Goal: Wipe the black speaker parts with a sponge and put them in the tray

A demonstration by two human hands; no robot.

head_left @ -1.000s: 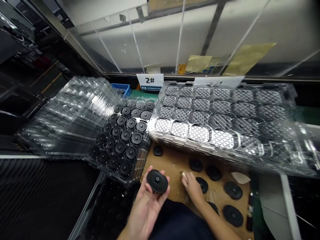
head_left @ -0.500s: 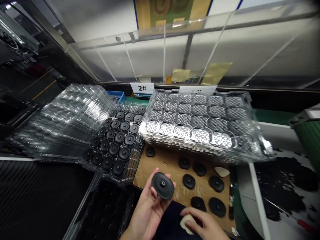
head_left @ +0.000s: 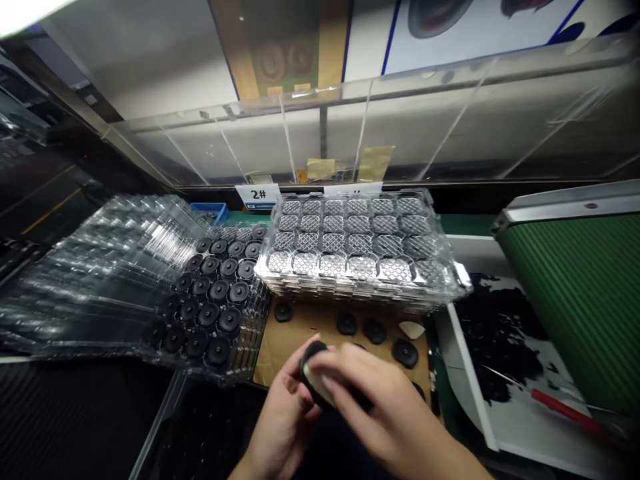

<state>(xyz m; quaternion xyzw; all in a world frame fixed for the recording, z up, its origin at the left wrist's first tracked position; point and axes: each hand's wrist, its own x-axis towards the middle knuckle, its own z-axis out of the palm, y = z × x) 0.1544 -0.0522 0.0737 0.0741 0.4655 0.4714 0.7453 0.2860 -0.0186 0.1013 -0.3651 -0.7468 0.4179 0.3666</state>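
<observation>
My left hand (head_left: 280,417) grips a round black part (head_left: 311,357) near the front edge of a cardboard sheet (head_left: 280,340). My right hand (head_left: 380,407) lies over that part, its fingers pressing a small pale pad (head_left: 316,381) against the part's face. Most of the part is hidden behind my right hand, which is blurred. More loose black parts (head_left: 404,352) lie on the cardboard behind my hands.
A clear tray (head_left: 210,300) filled with black parts sits to the left, beside a slanted stack of clear trays (head_left: 95,273). A stack of clear trays with mesh pieces (head_left: 350,250) stands behind the cardboard. A green belt (head_left: 580,287) and a red-handled tool (head_left: 565,408) are at the right.
My right hand took the pale pad off the cardboard, came toward me, then moved left onto the black part in my left hand. The view swung right, revealing the green belt.
</observation>
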